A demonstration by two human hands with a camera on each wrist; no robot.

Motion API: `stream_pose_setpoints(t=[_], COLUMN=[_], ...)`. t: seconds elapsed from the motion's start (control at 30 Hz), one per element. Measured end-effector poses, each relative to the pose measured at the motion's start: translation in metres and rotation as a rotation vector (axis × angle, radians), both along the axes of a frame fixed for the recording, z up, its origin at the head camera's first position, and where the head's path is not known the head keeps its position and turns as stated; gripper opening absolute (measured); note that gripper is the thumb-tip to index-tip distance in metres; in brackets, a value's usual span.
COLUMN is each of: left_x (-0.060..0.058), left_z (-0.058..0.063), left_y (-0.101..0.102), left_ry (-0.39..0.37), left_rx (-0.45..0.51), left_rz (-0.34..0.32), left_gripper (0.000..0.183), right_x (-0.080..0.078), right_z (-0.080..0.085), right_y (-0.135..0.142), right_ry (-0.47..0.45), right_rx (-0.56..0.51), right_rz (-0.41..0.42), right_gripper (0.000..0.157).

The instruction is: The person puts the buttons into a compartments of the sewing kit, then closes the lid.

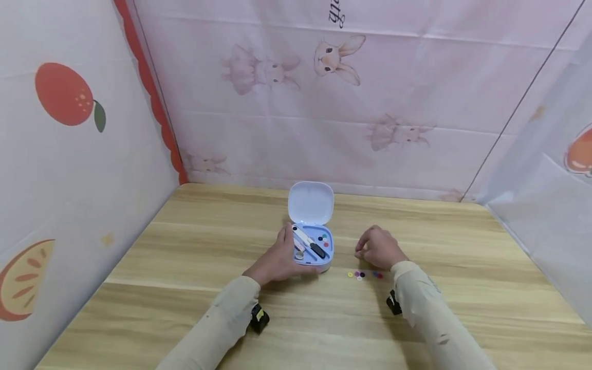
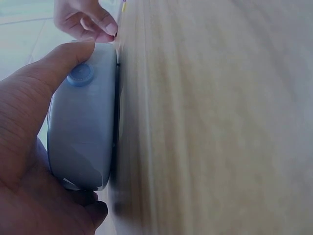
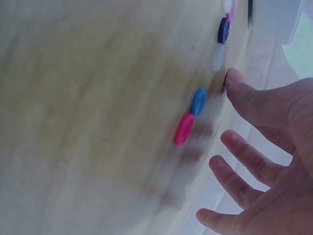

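A blue-and-white sewing box [image 1: 329,261] stands on the table with its lid [image 1: 311,202] raised. My left hand [image 1: 277,262] grips its left side, the thumb along the front near a round blue knob [image 2: 80,74]. Inside lie a tool with a black handle [image 1: 317,250], a silvery ring-like piece [image 1: 299,255] and several small buttons [image 1: 326,244]. To the right of the box, my right hand [image 1: 380,248] is low over the table. Its thumb and forefinger pinch a small dark button [image 3: 226,81], mostly hidden; the other fingers are spread.
Loose buttons lie in front of the right hand: a yellow one [image 1: 350,274], a dark one [image 3: 223,31], a blue one [image 3: 198,102] and a pink-red one [image 3: 184,129] among them. A pink printed sheet [image 1: 287,139] hangs behind the wooden table [image 1: 324,329].
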State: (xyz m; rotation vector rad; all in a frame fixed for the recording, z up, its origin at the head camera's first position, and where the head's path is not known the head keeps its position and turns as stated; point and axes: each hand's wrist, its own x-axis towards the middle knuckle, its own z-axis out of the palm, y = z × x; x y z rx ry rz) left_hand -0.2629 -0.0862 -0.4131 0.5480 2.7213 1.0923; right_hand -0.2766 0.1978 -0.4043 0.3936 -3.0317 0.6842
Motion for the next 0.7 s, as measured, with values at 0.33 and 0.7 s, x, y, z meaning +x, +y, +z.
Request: stream_pose_setpoints(t=[0.33,0.7], left_x=[0.0012,0.0003], left_z=[0.0013,0.0], left_y=[-0.0033,0.0001], left_ry=[-0.001,-0.006], left_rx=[-0.008,-0.007], left_rz=[0.01,0.01], left_gripper=[0.141,0.141], right_x=[-0.0028,-0.0021], right_z=[-0.0032,-0.0019], right_y=[-0.0027,-0.0013], right_ry=[0.041,0.002], right_rx=[0.003,0.012], right_rz=[-0.013,-0.012], right_gripper=[0.01,0.01])
